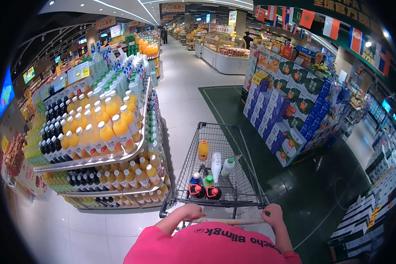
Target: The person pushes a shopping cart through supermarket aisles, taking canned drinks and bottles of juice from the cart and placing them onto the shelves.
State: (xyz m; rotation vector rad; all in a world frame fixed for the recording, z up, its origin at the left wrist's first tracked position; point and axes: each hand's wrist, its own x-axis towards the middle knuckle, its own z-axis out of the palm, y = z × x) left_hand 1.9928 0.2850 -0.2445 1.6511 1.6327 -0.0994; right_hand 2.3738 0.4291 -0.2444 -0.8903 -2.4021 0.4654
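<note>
Both my hands are at the handle bar (233, 221) of a wire shopping cart (246, 185). My left hand (192, 212) is closed round the bar's left end, and my right hand (273, 214) grips its right end. Inside the basket an orange drink bottle (203, 150) stands near the far left. Behind the handle are a white bottle (216, 164), a green-capped bottle (228, 167) and two dark bottles with red carry rings (196, 190), close to a blue-capped bottle (196, 178) and another green-capped one (208, 180).
A tiered drinks shelf (138, 149) stands close on the left. Stacked boxes (286, 101) rise on the right, with more stacks (369, 211) at lower right. A tiled aisle (180, 79) runs ahead past a counter (224, 63); a distant person (164, 36) stands there.
</note>
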